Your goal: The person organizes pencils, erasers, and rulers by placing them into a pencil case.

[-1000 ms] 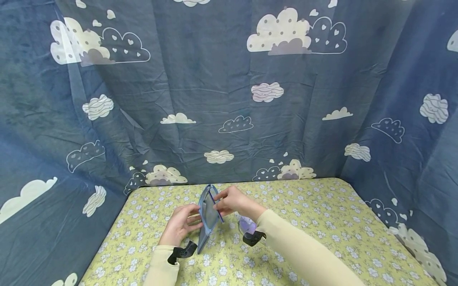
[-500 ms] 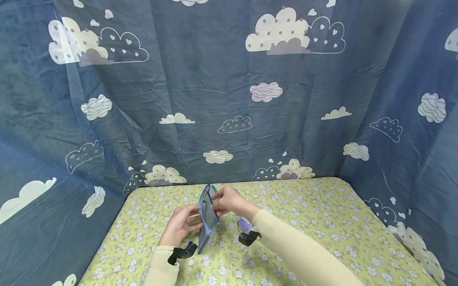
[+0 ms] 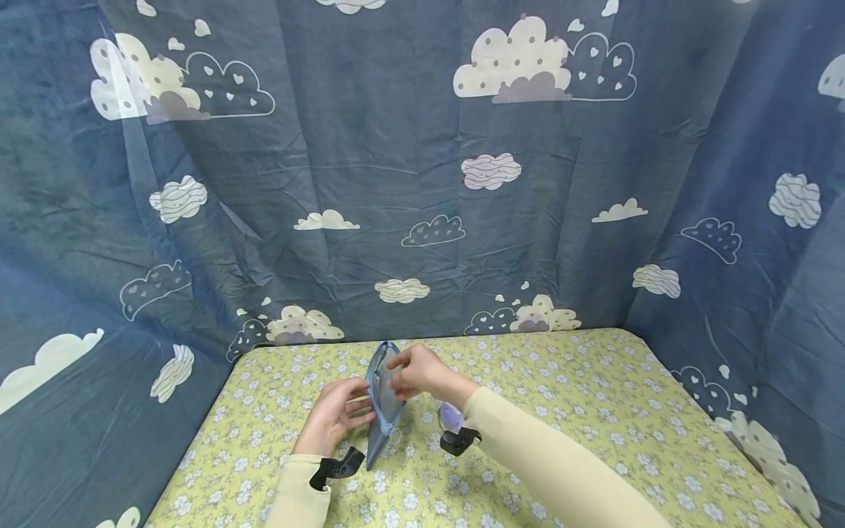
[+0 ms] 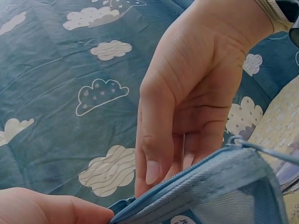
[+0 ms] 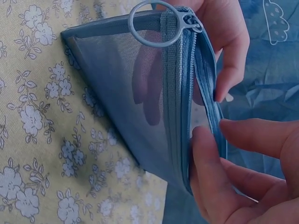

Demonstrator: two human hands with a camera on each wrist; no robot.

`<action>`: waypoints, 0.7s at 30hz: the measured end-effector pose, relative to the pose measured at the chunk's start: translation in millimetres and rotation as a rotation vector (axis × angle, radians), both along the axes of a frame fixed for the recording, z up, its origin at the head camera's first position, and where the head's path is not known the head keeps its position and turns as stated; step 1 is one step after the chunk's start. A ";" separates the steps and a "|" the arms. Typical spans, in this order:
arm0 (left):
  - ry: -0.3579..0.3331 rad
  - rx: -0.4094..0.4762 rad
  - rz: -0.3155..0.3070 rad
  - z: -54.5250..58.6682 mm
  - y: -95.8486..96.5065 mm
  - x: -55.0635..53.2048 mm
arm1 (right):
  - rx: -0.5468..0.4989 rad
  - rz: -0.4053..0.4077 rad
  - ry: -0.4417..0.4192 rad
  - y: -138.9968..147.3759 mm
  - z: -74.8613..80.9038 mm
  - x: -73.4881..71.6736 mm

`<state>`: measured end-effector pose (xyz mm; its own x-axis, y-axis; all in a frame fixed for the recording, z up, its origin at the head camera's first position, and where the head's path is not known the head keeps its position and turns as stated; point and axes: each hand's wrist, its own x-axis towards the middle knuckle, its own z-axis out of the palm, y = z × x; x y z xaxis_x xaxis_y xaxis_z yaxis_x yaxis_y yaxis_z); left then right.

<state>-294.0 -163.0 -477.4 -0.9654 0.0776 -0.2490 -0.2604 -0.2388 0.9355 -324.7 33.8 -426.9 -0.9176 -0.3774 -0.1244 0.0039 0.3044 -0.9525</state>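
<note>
A blue mesh zip pouch (image 3: 376, 446) stands on edge with its zip undone and its mouth spread. My left hand (image 3: 332, 416) grips the pouch's left rim, thumb at the zip tape; in the right wrist view its fingers show through the mesh (image 5: 112, 79). At the mouth, my right hand (image 3: 422, 372) has its fingers loosely bent with nothing seen between them. Its thumb and fingertips are right at the far zip tape (image 5: 211, 109) in the right wrist view. A ring pull (image 5: 132, 28) hangs from the zip's near end. The pouch's inside is mostly hidden.
A see-through purple item (image 3: 451, 416) lies on the table beside my right wrist, partly covered by it. The yellow floral cloth (image 3: 561, 433) covers the table. Dark blue cloud-print curtains (image 3: 370, 257) hang at the back and both sides.
The thin dark blue stick, like a pen, that my right hand pinched at the pouch mouth has gone down inside and out of sight. The right fingers have loosened; the left hand stays put.
</note>
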 end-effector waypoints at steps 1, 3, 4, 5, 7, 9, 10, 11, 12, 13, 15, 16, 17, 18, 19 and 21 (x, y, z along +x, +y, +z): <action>-0.002 0.003 0.001 0.1 0.1 0.4 | 0.004 0.005 0.006 1.0 0.1 -0.1; 0.003 0.004 -0.001 -0.3 0.1 0.7 | 0.011 0.015 0.019 3.4 0.3 -0.5; 0.005 0.003 0.001 -0.5 0.1 0.8 | 0.013 0.019 0.024 4.5 0.2 -1.2; 0.001 0.006 0.006 -0.5 0.3 0.6 | 0.017 0.024 0.031 5.8 0.6 -1.3; 0.003 0.005 0.008 -0.6 0.3 0.1 | 0.026 0.029 0.048 8.0 1.4 -2.0; 0.005 -0.003 0.011 -1.1 0.2 -0.4 | 0.029 0.034 0.061 10.4 2.9 -2.7; -0.001 -0.003 0.016 -1.1 0.1 -0.7 | 0.027 0.035 0.065 11.6 4.2 -2.5; -0.002 -0.006 0.018 -1.1 0.2 -0.9 | 0.028 0.036 0.071 12.8 5.2 -2.7; -0.003 -0.008 0.020 -1.2 0.2 -0.9 | 0.029 0.035 0.074 14.1 6.1 -2.8; -0.003 -0.010 0.022 -1.3 0.2 -0.8 | 0.028 0.035 0.076 15.5 7.3 -2.7; -0.002 -0.011 0.025 -1.7 0.2 -0.5 | 0.025 0.037 0.077 18.6 9.5 -2.2; -0.004 -0.010 0.028 -1.8 0.4 -0.4 | 0.027 0.039 0.082 20.2 10.6 -1.5; -0.003 -0.008 0.030 -1.8 0.5 -0.1 | 0.032 0.041 0.089 21.8 11.3 -1.5; -0.003 -0.005 0.031 -2.0 0.6 0.0 | 0.036 0.042 0.095 23.4 12.3 -0.8; 0.000 -0.005 0.031 -1.9 0.7 0.3 | 0.041 0.045 0.105 25.0 13.4 -0.1; 0.003 -0.004 0.026 -1.7 0.9 0.5 | 0.060 0.047 0.131 28.3 15.5 1.1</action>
<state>-293.5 -162.1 -479.1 -0.9679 0.0512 -0.2460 -0.2510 -0.2422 0.9372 -323.5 62.2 -411.4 -0.9091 -0.4156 -0.0285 -0.1345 0.3578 -0.9241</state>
